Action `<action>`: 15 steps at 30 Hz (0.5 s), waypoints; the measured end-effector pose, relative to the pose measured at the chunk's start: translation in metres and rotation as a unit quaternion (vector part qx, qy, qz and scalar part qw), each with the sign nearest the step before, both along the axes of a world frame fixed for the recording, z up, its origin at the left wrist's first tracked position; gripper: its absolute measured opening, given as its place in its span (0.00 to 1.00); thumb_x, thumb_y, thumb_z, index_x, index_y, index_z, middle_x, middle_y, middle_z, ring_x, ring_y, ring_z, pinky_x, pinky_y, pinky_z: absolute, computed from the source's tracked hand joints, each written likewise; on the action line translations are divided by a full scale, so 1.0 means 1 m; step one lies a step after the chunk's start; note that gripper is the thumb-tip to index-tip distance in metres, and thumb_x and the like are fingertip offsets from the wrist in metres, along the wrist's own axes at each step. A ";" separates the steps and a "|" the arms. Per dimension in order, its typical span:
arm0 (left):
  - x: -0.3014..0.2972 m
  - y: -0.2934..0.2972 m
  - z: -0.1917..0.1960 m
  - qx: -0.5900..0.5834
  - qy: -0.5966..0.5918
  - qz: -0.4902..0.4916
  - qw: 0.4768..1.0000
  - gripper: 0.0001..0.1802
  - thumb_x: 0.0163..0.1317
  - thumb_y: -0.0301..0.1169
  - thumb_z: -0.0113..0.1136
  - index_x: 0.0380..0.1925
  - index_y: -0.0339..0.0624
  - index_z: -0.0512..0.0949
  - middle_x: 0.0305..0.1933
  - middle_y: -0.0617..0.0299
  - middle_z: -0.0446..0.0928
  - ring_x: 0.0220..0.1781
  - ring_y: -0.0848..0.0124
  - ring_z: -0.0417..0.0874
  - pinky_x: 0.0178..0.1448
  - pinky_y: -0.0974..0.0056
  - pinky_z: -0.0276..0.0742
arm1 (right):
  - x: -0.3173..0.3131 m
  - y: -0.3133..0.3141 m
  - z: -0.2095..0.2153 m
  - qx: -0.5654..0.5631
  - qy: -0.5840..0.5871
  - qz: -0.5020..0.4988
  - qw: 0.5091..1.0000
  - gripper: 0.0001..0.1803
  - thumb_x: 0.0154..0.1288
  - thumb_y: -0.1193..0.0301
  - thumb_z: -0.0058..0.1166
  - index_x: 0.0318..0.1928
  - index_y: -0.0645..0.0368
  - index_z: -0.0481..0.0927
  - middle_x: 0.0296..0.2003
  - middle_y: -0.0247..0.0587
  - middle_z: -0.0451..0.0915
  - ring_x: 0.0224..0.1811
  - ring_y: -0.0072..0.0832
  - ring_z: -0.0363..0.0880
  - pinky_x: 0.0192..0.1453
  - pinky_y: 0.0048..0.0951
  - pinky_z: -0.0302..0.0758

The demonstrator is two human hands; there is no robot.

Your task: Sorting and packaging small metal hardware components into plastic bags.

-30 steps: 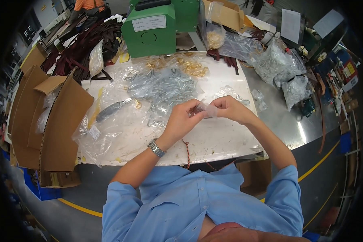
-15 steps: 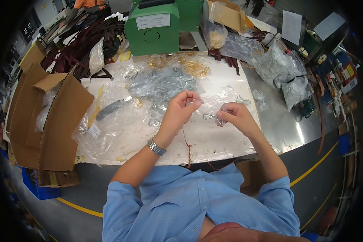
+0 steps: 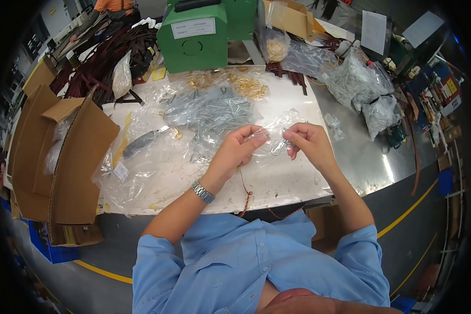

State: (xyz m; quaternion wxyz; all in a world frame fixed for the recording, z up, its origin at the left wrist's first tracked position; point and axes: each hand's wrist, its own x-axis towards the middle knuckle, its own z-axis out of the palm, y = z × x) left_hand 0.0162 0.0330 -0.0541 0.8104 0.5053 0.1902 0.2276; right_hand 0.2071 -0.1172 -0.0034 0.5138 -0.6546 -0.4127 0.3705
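My left hand (image 3: 240, 149) is closed on the edge of a clear plastic bag (image 3: 267, 157), thumb against fingers. To its right, my right hand (image 3: 310, 145) pinches a silver bent-wire hook (image 3: 279, 148), which hangs over the bag between the two hands. Part of the bag spreads beyond the fingers of both hands. Ahead of my left hand lies a heap of similar silver metal pieces (image 3: 214, 112), partly covered by clear plastic. Gold-coloured metal pieces (image 3: 248, 86) lie behind that heap.
A green machine (image 3: 196, 49) stands at the back of the white table (image 3: 188, 191). Open cardboard boxes (image 3: 83, 157) are on the left, with dark strips (image 3: 97, 73) behind them. Filled plastic bags (image 3: 358, 78) lie on the metal surface at right. A person (image 3: 112, 5) is far left.
My right hand has turned and risen slightly, and the hook in it has swung to hang downward. My left hand has shifted a little lower, and the bag is spread wider between them.
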 end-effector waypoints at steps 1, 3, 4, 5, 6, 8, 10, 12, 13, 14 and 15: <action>0.000 -0.003 0.001 -0.024 0.013 -0.055 0.998 0.10 0.72 0.34 0.71 0.42 0.38 0.84 0.25 0.72 0.77 0.19 0.88 0.62 0.21 0.75 0.54 | 0.000 0.000 0.002 -0.001 -0.001 0.001 1.000 0.12 0.80 0.69 0.58 0.42 0.67 0.85 0.28 0.37 0.85 0.27 0.23 0.85 0.31 0.24 0.82; 0.002 -0.007 0.000 -0.048 0.025 -0.109 0.993 0.11 0.73 0.34 0.70 0.44 0.37 0.85 0.26 0.69 0.80 0.18 0.88 0.60 0.20 0.75 0.52 | 0.000 -0.001 0.004 -0.002 -0.030 -0.013 0.999 0.13 0.80 0.69 0.58 0.41 0.69 0.85 0.27 0.38 0.85 0.27 0.23 0.85 0.29 0.24 0.81; 0.002 -0.008 -0.001 -0.023 0.037 -0.112 0.993 0.12 0.74 0.34 0.68 0.47 0.36 0.84 0.30 0.64 0.83 0.17 0.88 0.60 0.19 0.75 0.51 | -0.001 -0.001 0.004 -0.003 -0.030 -0.013 0.999 0.13 0.80 0.69 0.58 0.41 0.69 0.85 0.27 0.38 0.85 0.27 0.23 0.85 0.29 0.24 0.81; 0.003 -0.008 -0.003 0.001 0.050 -0.115 0.992 0.13 0.75 0.34 0.66 0.50 0.35 0.83 0.34 0.58 0.87 0.16 0.88 0.60 0.18 0.76 0.50 | -0.002 -0.001 0.005 0.002 -0.024 -0.017 1.000 0.13 0.80 0.69 0.59 0.41 0.69 0.86 0.27 0.37 0.85 0.27 0.22 0.85 0.29 0.24 0.81; 0.003 -0.007 -0.008 0.001 0.050 -0.116 0.992 0.13 0.75 0.34 0.66 0.50 0.35 0.83 0.34 0.58 0.87 0.16 0.88 0.60 0.18 0.76 0.50 | -0.002 -0.001 0.005 0.008 -0.018 -0.022 1.000 0.13 0.80 0.70 0.59 0.40 0.69 0.86 0.27 0.36 0.84 0.26 0.22 0.85 0.29 0.24 0.81; 0.003 -0.004 -0.013 -0.032 0.020 -0.136 0.990 0.13 0.76 0.33 0.64 0.51 0.33 0.83 0.41 0.48 0.89 0.15 0.88 0.59 0.17 0.76 0.50 | -0.001 -0.002 0.010 -0.002 -0.107 -0.011 0.994 0.13 0.79 0.70 0.59 0.40 0.68 0.86 0.26 0.35 0.84 0.24 0.21 0.83 0.28 0.24 0.79; 0.003 -0.009 -0.010 -0.045 0.017 -0.145 0.988 0.13 0.76 0.33 0.65 0.50 0.33 0.83 0.41 0.50 0.89 0.15 0.88 0.60 0.18 0.76 0.50 | 0.001 -0.002 0.019 -0.011 -0.195 0.000 0.981 0.13 0.79 0.70 0.59 0.39 0.68 0.86 0.26 0.34 0.84 0.22 0.20 0.82 0.27 0.23 0.78; 0.002 -0.012 -0.008 -0.056 0.015 -0.153 0.986 0.12 0.75 0.32 0.65 0.50 0.33 0.83 0.41 0.52 0.89 0.16 0.88 0.60 0.18 0.76 0.51 | 0.004 0.002 0.032 -0.040 -0.316 0.051 0.947 0.13 0.80 0.70 0.58 0.37 0.66 0.86 0.25 0.32 0.83 0.20 0.17 0.78 0.26 0.22 0.74; 0.001 -0.012 -0.008 -0.057 0.008 -0.163 0.985 0.12 0.75 0.32 0.65 0.50 0.33 0.83 0.41 0.53 0.89 0.16 0.88 0.60 0.18 0.76 0.51 | 0.005 0.003 0.038 -0.040 -0.316 0.050 0.947 0.13 0.80 0.70 0.58 0.37 0.66 0.86 0.25 0.32 0.83 0.20 0.17 0.78 0.26 0.22 0.74; 0.001 -0.013 -0.008 -0.057 0.001 -0.172 0.983 0.12 0.76 0.32 0.65 0.50 0.34 0.83 0.41 0.54 0.89 0.16 0.88 0.61 0.18 0.76 0.51 | 0.006 0.005 0.043 -0.055 -0.292 0.041 0.954 0.12 0.79 0.70 0.59 0.38 0.66 0.85 0.26 0.31 0.83 0.22 0.16 0.78 0.26 0.22 0.73; 0.001 -0.012 -0.009 -0.057 0.001 -0.173 0.983 0.12 0.76 0.32 0.65 0.50 0.34 0.83 0.41 0.54 0.89 0.16 0.88 0.61 0.18 0.76 0.51 | 0.007 0.007 0.045 -0.070 -0.268 0.033 0.960 0.12 0.79 0.70 0.60 0.39 0.67 0.85 0.26 0.30 0.83 0.24 0.14 0.78 0.27 0.21 0.72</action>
